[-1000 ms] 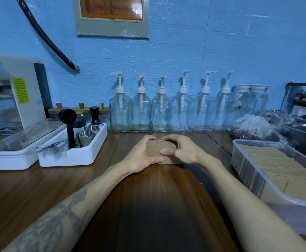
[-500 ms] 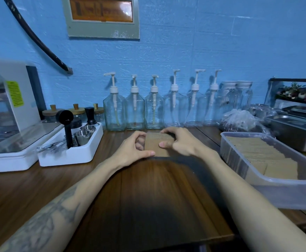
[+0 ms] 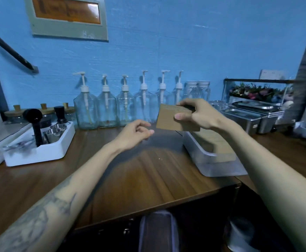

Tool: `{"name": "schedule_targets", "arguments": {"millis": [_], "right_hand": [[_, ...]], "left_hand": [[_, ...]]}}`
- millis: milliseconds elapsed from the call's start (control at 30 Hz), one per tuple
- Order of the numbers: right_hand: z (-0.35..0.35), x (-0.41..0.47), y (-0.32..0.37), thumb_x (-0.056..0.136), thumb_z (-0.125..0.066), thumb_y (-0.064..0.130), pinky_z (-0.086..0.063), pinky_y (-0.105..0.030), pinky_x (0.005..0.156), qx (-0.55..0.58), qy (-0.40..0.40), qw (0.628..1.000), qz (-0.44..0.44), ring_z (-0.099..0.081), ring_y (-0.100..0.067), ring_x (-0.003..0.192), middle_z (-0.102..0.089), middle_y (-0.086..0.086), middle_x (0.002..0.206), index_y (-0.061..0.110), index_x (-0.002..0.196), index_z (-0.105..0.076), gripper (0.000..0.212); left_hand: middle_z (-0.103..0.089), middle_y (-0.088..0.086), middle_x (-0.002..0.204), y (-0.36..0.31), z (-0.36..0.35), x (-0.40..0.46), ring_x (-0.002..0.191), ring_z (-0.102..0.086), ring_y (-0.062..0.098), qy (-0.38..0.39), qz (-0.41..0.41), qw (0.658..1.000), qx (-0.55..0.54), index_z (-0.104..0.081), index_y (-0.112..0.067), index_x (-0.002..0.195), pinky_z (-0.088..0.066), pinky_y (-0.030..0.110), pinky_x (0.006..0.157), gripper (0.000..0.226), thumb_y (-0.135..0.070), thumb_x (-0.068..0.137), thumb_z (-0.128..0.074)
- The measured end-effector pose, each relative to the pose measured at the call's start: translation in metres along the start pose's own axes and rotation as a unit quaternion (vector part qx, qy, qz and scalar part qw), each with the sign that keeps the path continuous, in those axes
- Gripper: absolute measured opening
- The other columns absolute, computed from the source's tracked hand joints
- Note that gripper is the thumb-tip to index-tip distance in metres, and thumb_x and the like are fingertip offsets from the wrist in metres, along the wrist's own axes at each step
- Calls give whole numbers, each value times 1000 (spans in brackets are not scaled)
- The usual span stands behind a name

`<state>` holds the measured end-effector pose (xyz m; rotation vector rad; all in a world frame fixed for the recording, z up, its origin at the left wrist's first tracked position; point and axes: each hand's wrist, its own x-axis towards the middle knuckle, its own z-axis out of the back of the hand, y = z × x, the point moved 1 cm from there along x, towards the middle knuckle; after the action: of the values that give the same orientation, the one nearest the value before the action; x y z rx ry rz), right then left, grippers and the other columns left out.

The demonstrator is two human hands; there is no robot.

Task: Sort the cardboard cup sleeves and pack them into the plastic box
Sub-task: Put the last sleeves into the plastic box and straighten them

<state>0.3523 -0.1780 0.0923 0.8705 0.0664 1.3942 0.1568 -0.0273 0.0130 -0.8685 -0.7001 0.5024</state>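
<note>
My right hand point(image 3: 201, 114) grips a stack of brown cardboard cup sleeves point(image 3: 168, 119), thumb on the front face and fingers behind, held in the air above the near-left end of the clear plastic box point(image 3: 214, 165). The box stands on the wooden counter at the right and holds rows of sleeves point(image 3: 215, 142), partly hidden by my right forearm. My left hand point(image 3: 134, 133) hovers above the counter just left of the stack, fingers loosely curled and holding nothing.
Several glass pump bottles point(image 3: 105, 110) line the blue wall. A white tray point(image 3: 37, 150) with coffee tools stands at the left. Steel pans point(image 3: 250, 119) sit behind the box. The counter's front edge point(image 3: 157, 206) runs close below my arms.
My right hand lifted the sleeve stack off the counter and carried it rightward over the box. My left hand let go of the stack and stayed behind. The camera turned right.
</note>
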Motion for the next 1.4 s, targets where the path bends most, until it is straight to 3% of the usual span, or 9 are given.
{"name": "schedule_targets", "arguments": {"millis": [100, 200, 333, 533, 700, 967, 1167, 1300, 1400], "right_hand": [[23, -20, -13, 85, -75, 27, -47, -22, 75, 12, -21, 999, -22, -63, -13, 91, -69, -1, 106, 17, 116, -67, 33], [41, -38, -26, 85, -76, 28, -44, -18, 71, 6, -31, 999, -36, -62, -12, 92, -69, 1, 106, 18, 117, -66, 36], [58, -63, -41, 86, -75, 29, -42, -14, 68, -12, -34, 998, -47, -61, -3, 88, -66, 12, 101, 21, 115, -65, 32], [67, -84, -59, 85, -76, 29, -49, -29, 85, -12, -33, 997, -69, -63, -18, 102, -66, -1, 112, 15, 125, -61, 44], [68, -91, -68, 84, -76, 34, -49, -32, 94, -23, -28, 997, -76, -62, -17, 105, -65, 0, 117, 17, 129, -60, 50], [62, -89, -66, 83, -77, 34, -50, -35, 96, 15, -17, 998, -57, -65, -17, 105, -69, 1, 114, 20, 122, -63, 43], [65, -92, -64, 85, -76, 33, -48, -19, 79, 43, 8, 998, -43, -66, -3, 93, -71, 10, 106, 26, 112, -68, 29], [69, -93, -69, 85, -76, 32, -48, -21, 80, 57, -6, 997, -44, -67, -6, 94, -71, 5, 108, 22, 116, -67, 33], [72, -94, -70, 81, -75, 39, -48, -18, 77, 69, -18, 997, -38, -67, -2, 91, -72, 8, 105, 23, 117, -66, 40]], "left_hand": [[-69, 18, 102, -12, -39, 5, 87, -65, 13, 23, 7, 1000, -12, -56, -9, 124, -51, 32, 82, 39, -28, 92, -68], [-71, 15, 104, -21, -77, 8, 87, -63, 12, 39, 12, 999, -10, -51, -10, 130, -50, 30, 79, 49, -35, 91, -68], [-59, -2, 90, -36, -115, 7, 79, -58, 8, 40, 23, 999, 17, -46, -14, 133, -50, 26, 70, 55, -44, 91, -64], [-62, 7, 84, -50, -139, 0, 55, -59, 12, 49, 99, 992, -65, -36, -14, 136, -53, 27, 52, 50, -32, 93, -54], [-63, 8, 68, -57, -137, -5, 48, -56, 14, -29, 67, 992, -104, -49, -11, 124, -51, 28, 51, 39, -9, 86, -56], [-62, -5, 54, -49, -127, -10, 51, -57, 13, -81, 37, 993, -73, -66, -24, 93, -54, 32, 65, 17, -15, 82, -58], [-58, -10, 60, -49, -126, -12, 63, -54, 10, -77, 26, 995, -62, -69, -29, 89, -46, 26, 71, 15, -21, 83, -58], [-56, -3, 100, -54, -126, -10, 82, -57, 5, -105, -3, 994, -26, -68, -33, 88, -44, 20, 81, 18, -17, 85, -61], [-50, -2, 105, -58, -127, -8, 91, -55, 5, -88, -29, 996, -8, -65, -34, 87, -38, 11, 77, 15, -19, 87, -65]]}}
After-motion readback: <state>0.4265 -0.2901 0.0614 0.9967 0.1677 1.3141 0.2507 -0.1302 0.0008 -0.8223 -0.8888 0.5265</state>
